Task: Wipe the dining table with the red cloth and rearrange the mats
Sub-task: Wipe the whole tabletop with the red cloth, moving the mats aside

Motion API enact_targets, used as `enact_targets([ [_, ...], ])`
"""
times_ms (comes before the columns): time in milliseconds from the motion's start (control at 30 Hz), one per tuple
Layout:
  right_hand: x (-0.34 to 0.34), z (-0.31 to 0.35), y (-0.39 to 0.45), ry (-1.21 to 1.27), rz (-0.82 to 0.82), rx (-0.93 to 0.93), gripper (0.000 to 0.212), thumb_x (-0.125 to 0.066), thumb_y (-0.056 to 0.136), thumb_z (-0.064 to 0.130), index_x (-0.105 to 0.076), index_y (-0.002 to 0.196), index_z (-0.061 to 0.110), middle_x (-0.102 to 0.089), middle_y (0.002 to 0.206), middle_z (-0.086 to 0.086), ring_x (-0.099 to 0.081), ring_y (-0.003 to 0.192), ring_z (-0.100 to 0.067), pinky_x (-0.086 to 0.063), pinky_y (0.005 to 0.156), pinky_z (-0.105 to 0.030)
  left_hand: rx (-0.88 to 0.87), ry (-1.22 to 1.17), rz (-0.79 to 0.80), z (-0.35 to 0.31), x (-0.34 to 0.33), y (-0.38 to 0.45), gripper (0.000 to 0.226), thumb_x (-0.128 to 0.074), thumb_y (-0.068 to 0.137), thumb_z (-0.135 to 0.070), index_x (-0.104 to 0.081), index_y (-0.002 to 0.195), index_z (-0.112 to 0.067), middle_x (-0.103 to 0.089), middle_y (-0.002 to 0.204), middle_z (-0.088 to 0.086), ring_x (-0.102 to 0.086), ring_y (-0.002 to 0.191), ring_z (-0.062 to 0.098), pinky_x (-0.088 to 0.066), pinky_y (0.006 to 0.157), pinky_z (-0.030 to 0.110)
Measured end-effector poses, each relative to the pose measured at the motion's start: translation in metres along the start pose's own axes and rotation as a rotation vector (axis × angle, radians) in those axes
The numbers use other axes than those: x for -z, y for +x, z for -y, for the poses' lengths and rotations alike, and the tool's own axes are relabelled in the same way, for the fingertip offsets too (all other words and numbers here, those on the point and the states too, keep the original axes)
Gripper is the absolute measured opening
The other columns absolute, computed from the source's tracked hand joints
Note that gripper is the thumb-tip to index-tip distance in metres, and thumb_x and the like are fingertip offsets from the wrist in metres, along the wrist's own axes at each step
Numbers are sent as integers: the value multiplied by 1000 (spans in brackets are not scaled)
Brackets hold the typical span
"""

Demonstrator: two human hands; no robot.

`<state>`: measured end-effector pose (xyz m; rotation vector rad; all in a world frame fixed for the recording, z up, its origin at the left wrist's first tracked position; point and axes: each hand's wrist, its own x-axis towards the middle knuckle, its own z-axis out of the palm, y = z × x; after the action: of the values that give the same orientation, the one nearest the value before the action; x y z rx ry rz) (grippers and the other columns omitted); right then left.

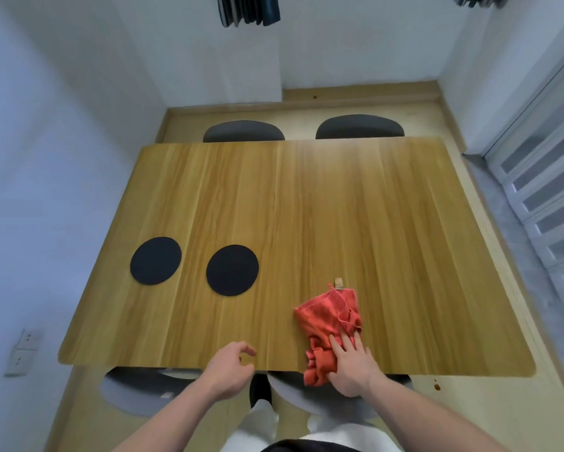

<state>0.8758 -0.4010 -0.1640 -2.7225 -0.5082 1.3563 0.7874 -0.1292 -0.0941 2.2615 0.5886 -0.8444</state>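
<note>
The red cloth (328,318) lies crumpled on the wooden dining table (306,207) near its front edge, right of centre. My right hand (352,363) lies flat on the cloth's near end with straight fingers, pressing it down. My left hand (230,370) hovers at the front edge, fingers loosely curled, holding nothing. Two round black mats sit on the left part of the table: one (156,260) near the left edge, the other (232,270) just to its right.
Two dark chairs (243,132) (359,127) stand at the table's far side. Chair seats (137,389) show under the near edge. White walls close in at left and back. A glass door (541,177) is on the right.
</note>
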Motion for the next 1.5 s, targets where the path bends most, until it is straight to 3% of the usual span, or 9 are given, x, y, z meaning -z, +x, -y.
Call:
enact_targets([
  [200, 10, -62, -4, 79, -33, -76, 80, -29, 101, 58, 8, 163, 23, 19, 169, -7, 19, 154, -36, -3, 123, -58, 16, 38, -20, -17, -17, 1, 33, -55, 96, -24, -59, 128, -29, -56, 138, -8, -55, 121, 11, -48, 102, 28],
  [400, 22, -151, -15, 209, -65, -286, 76, -26, 102, 58, 9, 162, 26, 20, 169, -3, 14, 155, -35, -6, 124, -59, 19, 26, -9, -42, -33, 9, 34, -54, 97, -20, -60, 129, -28, -56, 121, -5, -58, 98, 11, -50, 81, 24],
  [567, 27, -221, -28, 267, -93, -481, 78, -29, 99, 63, 2, 163, 30, 15, 170, -4, 4, 155, -39, -14, 124, -59, 17, -4, -8, -61, -38, 14, 33, -55, 96, -21, -60, 127, -30, -59, 122, -4, -62, 108, 13, -53, 89, 28],
  [667, 26, -228, -31, 232, -263, -489, 83, -49, 94, 61, -12, 161, 29, 7, 168, -9, -1, 154, -41, -21, 123, -56, 10, 5, -9, -65, -37, 14, 31, -56, 96, -23, -60, 126, -31, -59, 128, -6, -59, 114, 11, -52, 97, 30],
  [800, 22, -220, -22, 214, -312, -425, 105, -61, 90, 53, 14, 160, 31, 26, 165, -11, 15, 153, -42, -9, 125, -57, 18, 42, 1, -65, -37, 12, 30, -57, 97, -24, -60, 126, -31, -59, 132, -8, -58, 115, 9, -51, 98, 29],
  [967, 23, -186, -6, 289, -185, -363, 96, -52, 92, 36, 15, 160, 35, 27, 166, -6, 19, 152, -43, 2, 122, -61, 32, 53, -4, -64, -34, 8, 30, -57, 98, -23, -60, 127, -29, -59, 133, -8, -56, 118, 10, -49, 96, 26],
  [1167, 6, -146, 0, 229, -163, -257, 89, -44, 96, 38, 19, 159, 33, 32, 164, -7, 27, 149, -46, 6, 121, -65, 29, 92, 28, -68, -36, 9, 31, -56, 99, -23, -60, 129, -28, -58, 135, -9, -55, 118, 10, -47, 99, 26],
  [1300, 4, -175, -5, 184, -168, -212, 83, -40, 101, 49, 17, 159, 35, 33, 164, -3, 25, 151, -42, 5, 122, -61, 34, 92, 35, -75, -39, 13, 33, -56, 99, -21, -59, 131, -26, -58, 132, -7, -57, 116, 10, -50, 98, 27],
  [1500, 9, -231, -16, 234, -169, -334, 85, -39, 100, 52, 20, 158, 36, 34, 164, -3, 22, 152, -40, 5, 123, -58, 34, 78, 35, -76, -38, 18, 33, -58, 97, -22, -59, 129, -28, -58, 131, -9, -58, 115, 10, -50, 98, 28],
])
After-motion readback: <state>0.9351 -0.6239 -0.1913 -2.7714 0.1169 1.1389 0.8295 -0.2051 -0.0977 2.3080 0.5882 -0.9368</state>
